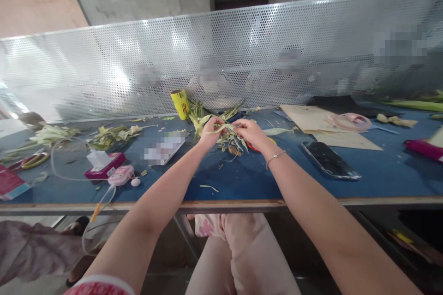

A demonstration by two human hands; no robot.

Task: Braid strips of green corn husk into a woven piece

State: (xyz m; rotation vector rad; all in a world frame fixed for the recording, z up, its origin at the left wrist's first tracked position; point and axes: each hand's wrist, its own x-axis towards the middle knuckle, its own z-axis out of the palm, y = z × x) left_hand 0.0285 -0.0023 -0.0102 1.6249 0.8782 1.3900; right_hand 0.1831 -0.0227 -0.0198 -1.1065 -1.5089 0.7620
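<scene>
Both my arms reach forward over a blue table point(242, 179). My left hand point(210, 130) and my right hand point(249, 132) are closed on the two ends of a pale green leaf strip point(225, 127), held between them just above the table. Under the hands lies a heap of green leaves and husk scraps point(211, 117). Red-handled scissors point(255, 148) lie partly hidden beneath my right wrist, which wears a thin bracelet.
A yellow tape roll point(180, 103) stands behind the leaves. A black phone point(329, 160) lies to the right, cardboard sheets point(311, 120) and a pink tape ring point(348, 121) beyond it. At left are a tissue box point(104, 165), a pink device point(120, 176) and more leaves point(110, 134). A perforated metal screen point(242, 55) backs the table.
</scene>
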